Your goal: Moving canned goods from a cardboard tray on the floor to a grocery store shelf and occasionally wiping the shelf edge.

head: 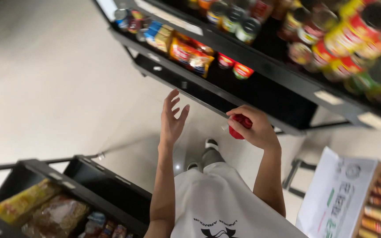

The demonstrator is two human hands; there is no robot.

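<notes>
My right hand [254, 128] is closed around a small red item [240, 126], held in front of the lower tier of a black shelf unit [208, 94]. My left hand [173, 117] is raised beside it with fingers spread and nothing in it. Just beyond the hands, two red-lidded tubs [234, 66] stand on the shelf, next to orange and red packets [190, 55]. What the red item is exactly, I cannot tell.
Cans and jars [331, 35] crowd the upper shelves at the right. A black rack [89, 187] at lower left holds yellow and brown bagged goods [40, 209]. At lower right stands a white sign and a display of small bottles [380, 202]. Pale floor [45, 88] lies between.
</notes>
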